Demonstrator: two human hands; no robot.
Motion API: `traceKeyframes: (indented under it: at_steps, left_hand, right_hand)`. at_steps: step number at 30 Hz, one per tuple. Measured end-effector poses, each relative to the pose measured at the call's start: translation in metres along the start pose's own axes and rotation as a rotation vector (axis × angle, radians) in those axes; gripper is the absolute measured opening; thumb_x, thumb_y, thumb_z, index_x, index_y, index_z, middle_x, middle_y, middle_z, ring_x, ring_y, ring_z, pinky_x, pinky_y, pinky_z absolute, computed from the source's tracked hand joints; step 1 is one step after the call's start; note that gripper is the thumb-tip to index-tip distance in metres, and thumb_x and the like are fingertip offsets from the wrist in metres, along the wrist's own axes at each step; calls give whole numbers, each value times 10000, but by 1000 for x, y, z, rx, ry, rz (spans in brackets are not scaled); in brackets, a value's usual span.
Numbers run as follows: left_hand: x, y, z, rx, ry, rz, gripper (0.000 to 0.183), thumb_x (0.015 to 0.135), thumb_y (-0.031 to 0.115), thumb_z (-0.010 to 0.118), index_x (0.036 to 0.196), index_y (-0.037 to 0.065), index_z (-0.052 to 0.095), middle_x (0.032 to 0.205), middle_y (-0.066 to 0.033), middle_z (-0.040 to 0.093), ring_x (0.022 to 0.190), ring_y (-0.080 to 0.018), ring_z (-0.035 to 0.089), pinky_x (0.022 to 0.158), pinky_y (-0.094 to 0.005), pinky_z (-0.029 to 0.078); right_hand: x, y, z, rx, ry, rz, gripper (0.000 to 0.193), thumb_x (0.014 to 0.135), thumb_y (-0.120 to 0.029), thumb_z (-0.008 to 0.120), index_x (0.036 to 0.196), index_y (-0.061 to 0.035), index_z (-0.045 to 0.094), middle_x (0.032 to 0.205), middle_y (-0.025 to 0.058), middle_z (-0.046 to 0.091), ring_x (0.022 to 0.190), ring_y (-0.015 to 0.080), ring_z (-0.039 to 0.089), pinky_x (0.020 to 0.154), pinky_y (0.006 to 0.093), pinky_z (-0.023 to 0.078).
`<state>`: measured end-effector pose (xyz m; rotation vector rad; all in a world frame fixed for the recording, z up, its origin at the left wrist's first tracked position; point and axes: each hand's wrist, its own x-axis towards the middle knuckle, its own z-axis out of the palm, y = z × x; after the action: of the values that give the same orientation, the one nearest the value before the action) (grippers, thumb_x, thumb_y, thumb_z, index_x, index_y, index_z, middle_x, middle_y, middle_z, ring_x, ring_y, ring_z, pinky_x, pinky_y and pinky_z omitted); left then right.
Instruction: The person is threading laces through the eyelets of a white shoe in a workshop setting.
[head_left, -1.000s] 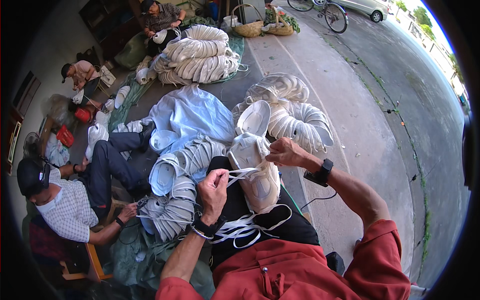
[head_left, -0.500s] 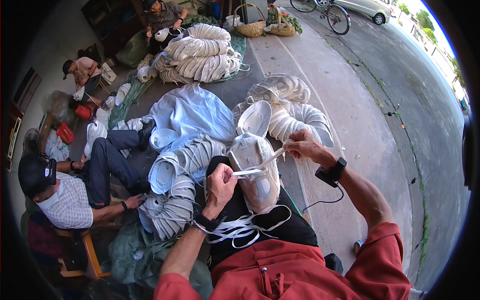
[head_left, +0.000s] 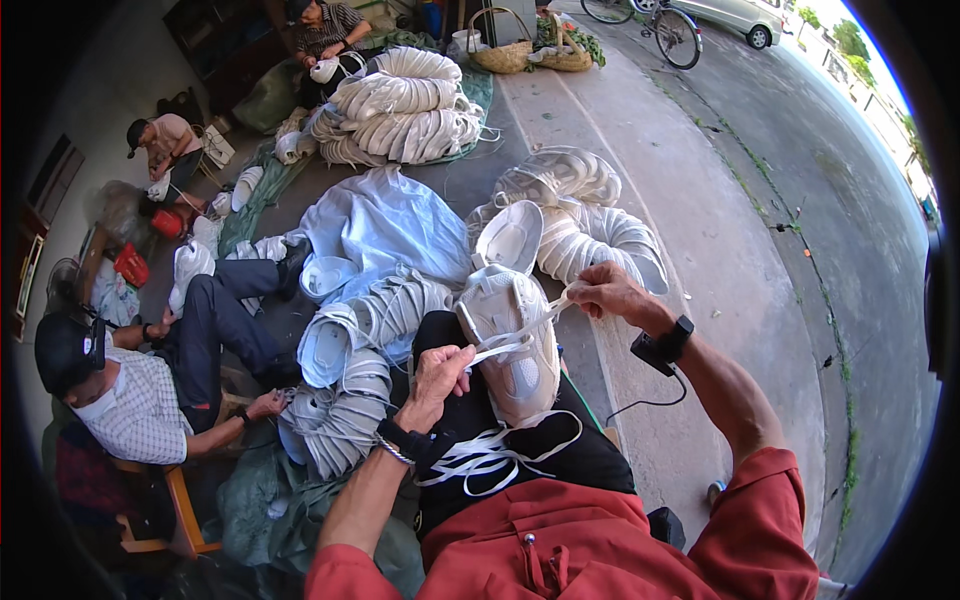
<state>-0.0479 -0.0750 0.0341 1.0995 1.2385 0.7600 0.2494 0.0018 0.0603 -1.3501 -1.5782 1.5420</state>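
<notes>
A pale cream sneaker (head_left: 527, 378) rests on my lap over black trousers, its toe towards me. Across its upper runs a flat white shoelace (head_left: 508, 344). On the left side of the shoe, my left hand (head_left: 440, 378) is closed, pinching the lace between thumb and fingers. To the right, my right hand (head_left: 610, 292) grips the other stretch of lace in a closed pinch, held above the ground beside the shoe. A loose bunch of white laces (head_left: 485, 462) lies on my thighs below the toe.
Stacked shoe uppers (head_left: 600, 240) lie just beyond my knees, with another coiled row (head_left: 350, 420) at my left. A light blue cloth (head_left: 385, 225) spreads behind them. A co-worker (head_left: 130, 400) sits close on the left; two more people sit farther back. A cable (head_left: 650, 405) hangs from my right wrist.
My left hand has turned slightly and shifted a little downward, still pinching the lace. My right hand and the sneaker have barely moved.
</notes>
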Motion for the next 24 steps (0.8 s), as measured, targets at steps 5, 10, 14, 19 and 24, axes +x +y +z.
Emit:
traceKeyframes:
  at_steps: [5, 10, 14, 19, 24]
  left_hand:
    - [10, -5, 6, 31, 76, -11, 242, 830, 234, 604, 672, 57, 559, 552, -4, 529, 442, -62, 493, 385, -180, 363]
    - [16, -7, 6, 106, 20, 95, 184, 823, 179, 617, 715, 38, 570, 560, 9, 523, 440, -44, 483, 372, -176, 356]
    - [17, -8, 7, 114, 69, 130, 144, 817, 146, 617, 738, 32, 580, 564, 15, 522, 453, -40, 478, 396, -175, 363]
    - [17, -2, 26, 464, 198, 518, 112, 748, 103, 646, 756, 13, 581, 565, -3, 534, 495, -72, 494, 463, -235, 399]
    - [20, 3, 38, 676, 282, 450, 116, 721, 114, 663, 736, 21, 594, 573, -27, 566, 496, -89, 507, 472, -248, 405]
  right_hand:
    - [-4, -5, -32, -21, 16, -10, 177, 778, -154, 617, 672, -13, 611, 558, 9, 542, 474, 74, 499, 447, 211, 392]
    - [-20, -17, -71, 63, 198, -116, 177, 787, -160, 619, 668, -31, 595, 552, -8, 526, 473, 60, 471, 457, 210, 379]
    - [-25, -20, -83, -9, 244, -148, 208, 829, -200, 602, 704, -35, 602, 575, -3, 536, 480, 56, 469, 460, 207, 385]
    - [-13, -8, -41, -13, 340, -138, 265, 912, -258, 517, 915, -20, 632, 633, 11, 576, 519, 51, 513, 468, 205, 417]
    - [-28, 3, 48, -326, 80, -381, 170, 851, -166, 573, 948, -38, 627, 579, 68, 578, 514, 161, 568, 475, 304, 435]
